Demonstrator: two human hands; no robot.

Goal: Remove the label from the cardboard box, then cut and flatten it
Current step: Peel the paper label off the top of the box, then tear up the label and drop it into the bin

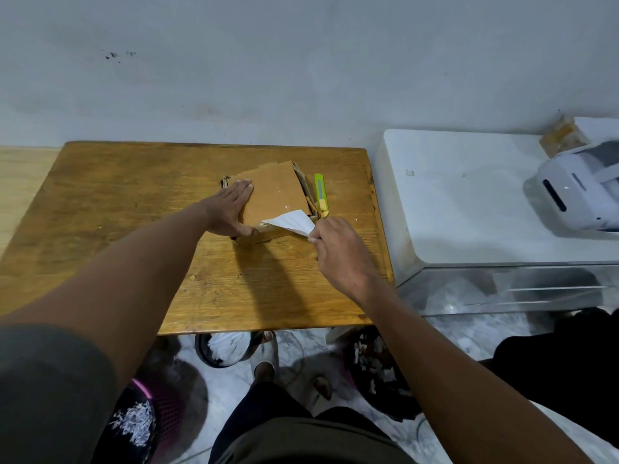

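Observation:
A small brown cardboard box (273, 192) rests near the far middle of the wooden table (117, 202). My left hand (231, 209) lies flat on the box's left side, fingers spread, pressing it down. My right hand (338, 249) pinches the corner of a white label (289, 222), which is peeled up from the box's near right corner and still touches the box at its left tip. A green and yellow utility knife (321, 195) lies on the table just right of the box.
A white cabinet (469, 202) stands right of the table with a white label printer (579, 195) on it. Below the table's front edge stand bins with paper scraps (224, 346), a pink basket (160, 406) and a dark bin (378, 366). The wall is close behind.

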